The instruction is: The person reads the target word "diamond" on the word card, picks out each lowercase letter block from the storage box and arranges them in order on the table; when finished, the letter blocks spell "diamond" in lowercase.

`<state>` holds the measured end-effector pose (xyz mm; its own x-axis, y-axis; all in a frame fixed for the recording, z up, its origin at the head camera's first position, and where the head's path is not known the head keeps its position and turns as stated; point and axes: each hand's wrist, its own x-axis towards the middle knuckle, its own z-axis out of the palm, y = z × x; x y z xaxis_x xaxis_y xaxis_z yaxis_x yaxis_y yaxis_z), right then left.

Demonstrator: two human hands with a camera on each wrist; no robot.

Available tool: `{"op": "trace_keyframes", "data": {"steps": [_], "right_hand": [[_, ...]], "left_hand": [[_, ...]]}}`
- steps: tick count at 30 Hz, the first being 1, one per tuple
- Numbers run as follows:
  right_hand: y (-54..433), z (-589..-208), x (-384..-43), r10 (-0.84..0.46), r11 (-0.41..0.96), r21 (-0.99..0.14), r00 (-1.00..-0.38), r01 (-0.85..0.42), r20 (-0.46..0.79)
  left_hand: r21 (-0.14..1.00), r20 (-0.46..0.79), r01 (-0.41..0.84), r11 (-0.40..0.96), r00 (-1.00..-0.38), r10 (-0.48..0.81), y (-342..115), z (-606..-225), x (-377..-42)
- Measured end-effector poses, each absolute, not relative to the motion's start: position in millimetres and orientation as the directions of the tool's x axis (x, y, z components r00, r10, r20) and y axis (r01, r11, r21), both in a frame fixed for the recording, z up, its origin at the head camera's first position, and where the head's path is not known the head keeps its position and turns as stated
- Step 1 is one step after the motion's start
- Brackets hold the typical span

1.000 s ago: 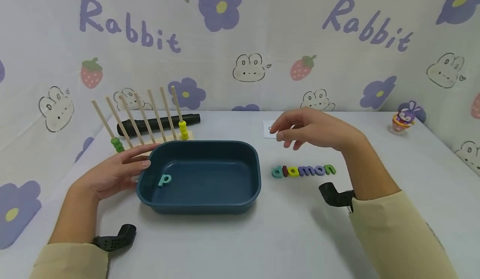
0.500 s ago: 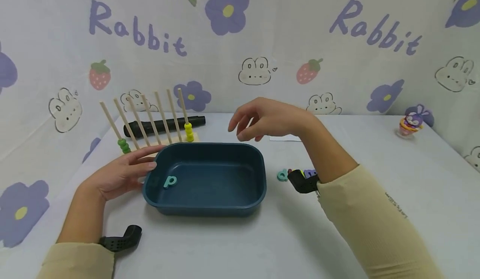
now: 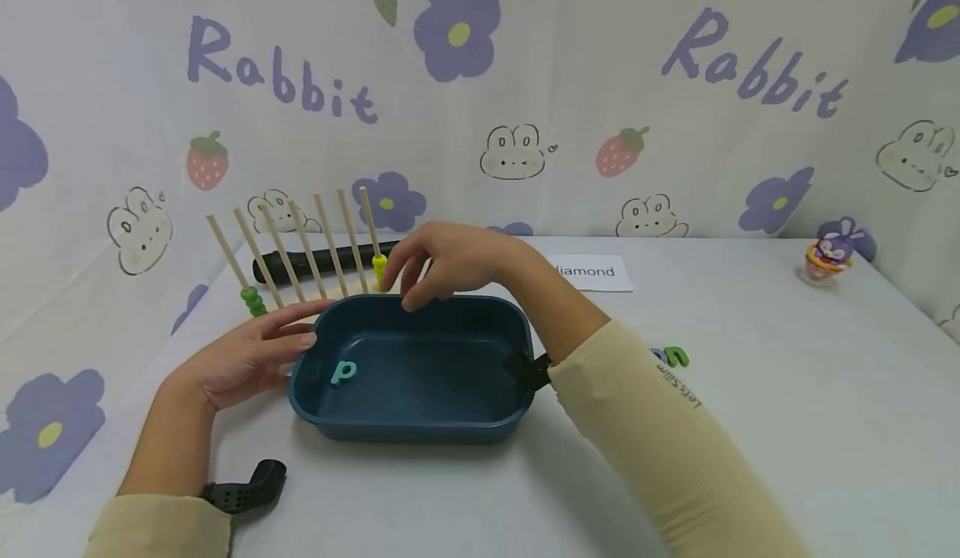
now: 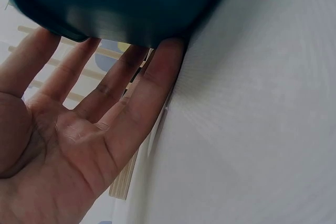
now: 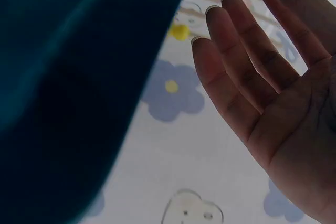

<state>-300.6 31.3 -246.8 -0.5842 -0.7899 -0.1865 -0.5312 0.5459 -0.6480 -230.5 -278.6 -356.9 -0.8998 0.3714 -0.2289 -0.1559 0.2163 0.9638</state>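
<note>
A dark teal rectangular bin stands on the white table, with one light teal letter, shaped like a d or p, lying inside at its left. My left hand rests its extended fingertips against the bin's left end; the left wrist view shows them touching the wall. Over the bin's back rim hovers my right hand, palm down, its fingers loosely bent and holding nothing. In the right wrist view its fingers are spread apart. To the right, a green letter n and part of a purple letter show past my right sleeve, which hides the others.
Behind the bin stands a wooden peg rack with green beads and yellow beads on its rods. A black cylinder lies behind it. A white card reading "diamond", partly covered, lies at the back. A purple rabbit figure stands far right.
My right hand has swept left from near the card to above the bin, and its arm now covers most of the letter row. My left hand stays against the bin.
</note>
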Motion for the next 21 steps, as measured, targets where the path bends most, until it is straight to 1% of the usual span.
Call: {"op": "trace_keyframes", "data": {"steps": [3,8,13,21], "right_hand": [[19,-256,-302,-0.802,0.549,-0.630,-0.559,-0.549,-0.211],[-1,-271,-300,-0.801,0.571,-0.622,-0.528,-0.535,-0.281],[-20,-281,-297,-0.797,0.597,-0.553,-0.508,-0.582,-0.326],[-43,-299,-296,-0.803,0.594,-0.491,-0.430,-0.637,-0.413]], "left_hand": [[0.964,-0.231,-0.158,0.214,-0.899,0.373,-278,-357,-231],[0.963,-0.237,-0.167,0.213,-0.897,0.372,-278,-360,-231],[0.962,-0.242,-0.171,0.212,-0.893,0.380,-279,-361,-230],[0.966,-0.229,-0.161,0.202,-0.895,0.382,-279,-358,-230]]}}
